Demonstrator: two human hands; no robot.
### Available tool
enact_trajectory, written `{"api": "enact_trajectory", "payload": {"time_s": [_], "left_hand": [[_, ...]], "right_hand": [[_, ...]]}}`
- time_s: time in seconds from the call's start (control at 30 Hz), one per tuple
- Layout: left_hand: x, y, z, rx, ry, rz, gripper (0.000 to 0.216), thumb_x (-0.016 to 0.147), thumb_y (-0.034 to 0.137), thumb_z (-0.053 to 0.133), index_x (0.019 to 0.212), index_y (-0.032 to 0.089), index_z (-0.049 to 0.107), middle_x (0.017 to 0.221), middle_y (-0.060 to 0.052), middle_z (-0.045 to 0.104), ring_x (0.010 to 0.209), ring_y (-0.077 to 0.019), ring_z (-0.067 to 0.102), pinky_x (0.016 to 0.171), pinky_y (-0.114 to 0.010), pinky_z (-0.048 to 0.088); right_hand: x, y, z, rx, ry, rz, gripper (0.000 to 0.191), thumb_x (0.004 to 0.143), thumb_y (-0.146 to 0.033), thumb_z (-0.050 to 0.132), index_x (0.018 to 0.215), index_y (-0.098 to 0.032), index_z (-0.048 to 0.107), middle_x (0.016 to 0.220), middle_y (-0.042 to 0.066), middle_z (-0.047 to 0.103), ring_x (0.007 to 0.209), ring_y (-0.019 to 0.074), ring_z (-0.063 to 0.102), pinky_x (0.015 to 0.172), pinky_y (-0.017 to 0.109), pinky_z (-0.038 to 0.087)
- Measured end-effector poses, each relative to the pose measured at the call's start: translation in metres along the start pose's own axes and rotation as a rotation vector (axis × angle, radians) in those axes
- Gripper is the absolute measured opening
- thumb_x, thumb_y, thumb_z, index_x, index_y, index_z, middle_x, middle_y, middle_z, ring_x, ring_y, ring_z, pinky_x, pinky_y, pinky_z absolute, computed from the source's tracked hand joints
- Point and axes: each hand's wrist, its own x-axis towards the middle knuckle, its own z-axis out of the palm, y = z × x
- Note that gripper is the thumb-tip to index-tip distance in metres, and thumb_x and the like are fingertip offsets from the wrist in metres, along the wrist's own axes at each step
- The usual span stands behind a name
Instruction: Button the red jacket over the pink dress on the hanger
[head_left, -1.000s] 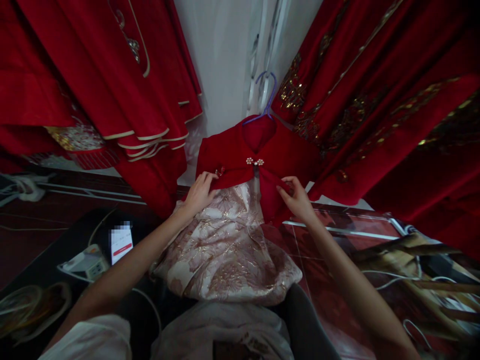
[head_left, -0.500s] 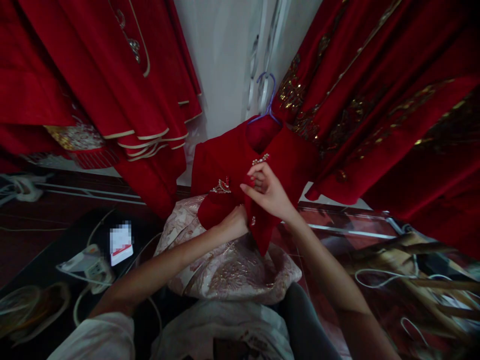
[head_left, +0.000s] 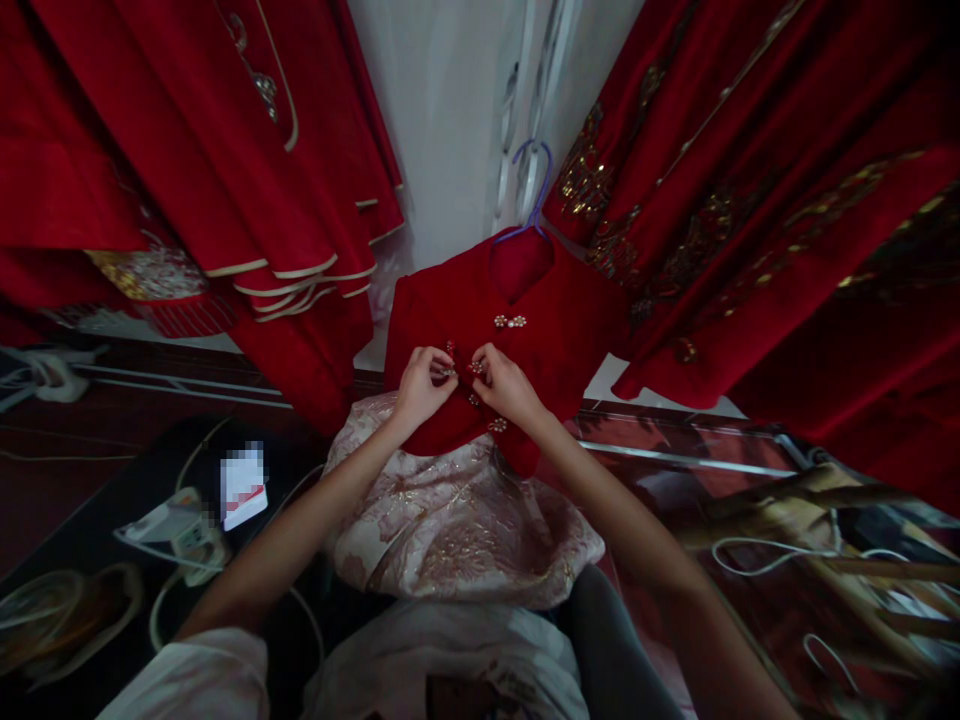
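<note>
In front of me a red jacket (head_left: 442, 300) hangs on a purple hanger (head_left: 538, 190), its lower part resting over my lap. My left hand (head_left: 424, 388) is closed in a pinch on a beaded fastener half (head_left: 448, 373) at one front edge. Opposite it, a small gap away, my right hand (head_left: 510, 385) pinches another beaded fastener half (head_left: 476, 367). Above the hands, a beaded fastener (head_left: 511, 322) lies joined across the front. Lower down, one more beaded piece (head_left: 497, 425) shows on the cloth. Fingers partly cover both pinched pieces.
Pale pink brocade cloth (head_left: 450, 530) covers my lap. Red garments with gold trim (head_left: 300, 200) and sequins (head_left: 585, 180) hang at both sides. At left are a power strip (head_left: 199, 540), cords and a white-and-red box (head_left: 244, 500); at right, wooden pieces (head_left: 847, 570) with white cable.
My right hand has come down and left from the upper fastener, which now shows joined. My left hand has risen from the lower front edge. Both now pinch beaded fastener halves.
</note>
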Motion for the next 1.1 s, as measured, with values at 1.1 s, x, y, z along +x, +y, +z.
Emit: {"api": "enact_trajectory", "payload": {"time_s": [1.1], "left_hand": [[0.027,-0.020,0.001,-0.262,-0.026,-0.104,0.018,0.069,0.023,0.070,0.085,0.014,0.070,0.083,-0.006,0.074,0.073,-0.0149,0.069,0.076,-0.030,0.056]], "right_hand": [[0.019,0.001,0.036,0.240,0.331,0.135,0.016,0.089,-0.030,0.054,0.092,-0.016,0.060,0.082,0.005,0.064,0.069,0.0124,0.060,0.068,0.025,0.051]]}}
